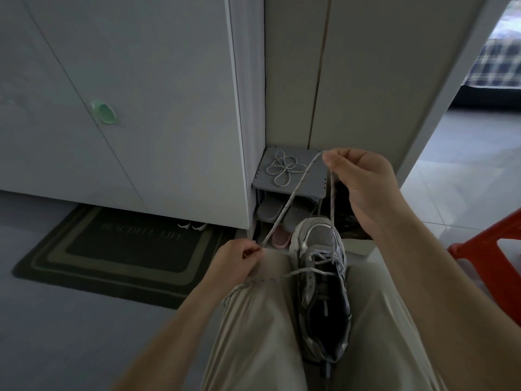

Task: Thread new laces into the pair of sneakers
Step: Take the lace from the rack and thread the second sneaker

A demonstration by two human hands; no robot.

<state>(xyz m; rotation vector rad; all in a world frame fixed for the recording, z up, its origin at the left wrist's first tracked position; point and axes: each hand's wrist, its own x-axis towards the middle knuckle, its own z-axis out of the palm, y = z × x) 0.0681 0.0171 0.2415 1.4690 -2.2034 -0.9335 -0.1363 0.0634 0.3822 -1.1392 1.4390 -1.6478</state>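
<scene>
A grey and silver sneaker (321, 280) rests between my knees, toe pointing away, with a speckled white lace (290, 201) crossed through its lower eyelets. My right hand (363, 187) is raised above the toe and pinches the lace, which runs from there down to the shoe and slantwise down to my left hand (236, 263). My left hand pinches the lace end over my left knee. Another stretch of the lace leaves the shoe to the left and lies across my left thigh. A second lace (283, 170) lies coiled in loops on the small grey shoe rack (310, 184).
The rack stands in the corner ahead and holds grey slippers (270, 210) and a pink one (279, 238). A white cabinet with a green knob (105, 112) is to the left, a dark doormat (118, 249) below it. A red stool (490, 244) stands at the right.
</scene>
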